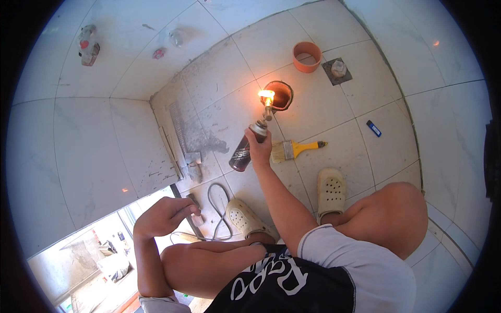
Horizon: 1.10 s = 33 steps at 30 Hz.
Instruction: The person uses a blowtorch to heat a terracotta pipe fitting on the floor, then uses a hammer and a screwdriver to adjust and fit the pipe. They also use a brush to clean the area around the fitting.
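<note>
My right hand (260, 147) is closed around the neck of a black gas canister torch (242, 154), tilted with its nozzle away from me. A bright orange flame (266, 95) burns at the nozzle, over the near left rim of a round, orange-lined pipe hole (283, 97) in the tiled floor. My left hand (166, 216) hangs above my left knee, fingers curled together, with nothing visible in them. Close to the right hand lies a flat paintbrush (296, 150) with a yellow handle.
Beyond the hole stand an orange pipe ring (307, 57) and a dark square drain plate (336, 71) with a pale lump on it. A blue lighter (373, 128) lies right. Left are a grey cable (219, 211), a scraper-like tool (193, 168) and a clear bottle (88, 46).
</note>
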Tool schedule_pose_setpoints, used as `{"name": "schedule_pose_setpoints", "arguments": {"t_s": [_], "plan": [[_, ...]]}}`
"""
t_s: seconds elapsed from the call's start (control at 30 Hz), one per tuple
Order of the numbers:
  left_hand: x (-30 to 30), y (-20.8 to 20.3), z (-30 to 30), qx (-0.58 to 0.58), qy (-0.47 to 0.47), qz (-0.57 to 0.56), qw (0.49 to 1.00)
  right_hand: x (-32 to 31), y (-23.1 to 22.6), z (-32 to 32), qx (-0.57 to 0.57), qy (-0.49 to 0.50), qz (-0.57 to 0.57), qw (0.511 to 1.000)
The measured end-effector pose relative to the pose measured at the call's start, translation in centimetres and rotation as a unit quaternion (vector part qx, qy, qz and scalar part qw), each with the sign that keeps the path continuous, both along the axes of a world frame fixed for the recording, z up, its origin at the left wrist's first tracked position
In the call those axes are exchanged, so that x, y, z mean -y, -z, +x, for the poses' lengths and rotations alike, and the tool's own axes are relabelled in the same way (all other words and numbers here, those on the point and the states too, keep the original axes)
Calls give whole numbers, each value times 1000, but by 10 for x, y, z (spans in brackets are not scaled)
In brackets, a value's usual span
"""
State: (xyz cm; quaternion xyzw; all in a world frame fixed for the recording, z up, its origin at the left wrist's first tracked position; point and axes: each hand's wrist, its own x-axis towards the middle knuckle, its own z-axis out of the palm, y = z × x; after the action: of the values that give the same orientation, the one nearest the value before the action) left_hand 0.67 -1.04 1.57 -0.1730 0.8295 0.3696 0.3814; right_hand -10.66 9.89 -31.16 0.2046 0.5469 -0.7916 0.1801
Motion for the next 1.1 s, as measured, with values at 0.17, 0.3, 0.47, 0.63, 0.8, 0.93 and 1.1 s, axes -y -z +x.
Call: {"name": "schedule_pose_setpoints", "arguments": {"t_s": [0.17, 0.3, 0.47, 0.63, 0.8, 0.93, 1.1], "plan": [[1, 0, 3, 12, 2, -6, 1000, 5, -20, -4, -42, -73, 174, 981], [3, 0, 5, 10, 4, -9, 1000, 7, -32, -1, -54, -117, 257, 958], [3, -1, 4, 3, 9, 0, 1000, 12, -37, 3, -77, -129, 270, 951], [2, -6, 3, 26, 4, -11, 1000, 12, -41, 6, -83, -143, 302, 939], [1, -7, 4, 14, -4, -6, 1000, 12, -43, 10, -60, -158, 327, 930], [2, -6, 7, 8, 0, -7, 1000, 11, -41, 12, -50, -168, 350, 920], [2, -7, 9, 2, 0, -3, 1000, 12, -38, 14, -56, -172, 354, 918]]}}
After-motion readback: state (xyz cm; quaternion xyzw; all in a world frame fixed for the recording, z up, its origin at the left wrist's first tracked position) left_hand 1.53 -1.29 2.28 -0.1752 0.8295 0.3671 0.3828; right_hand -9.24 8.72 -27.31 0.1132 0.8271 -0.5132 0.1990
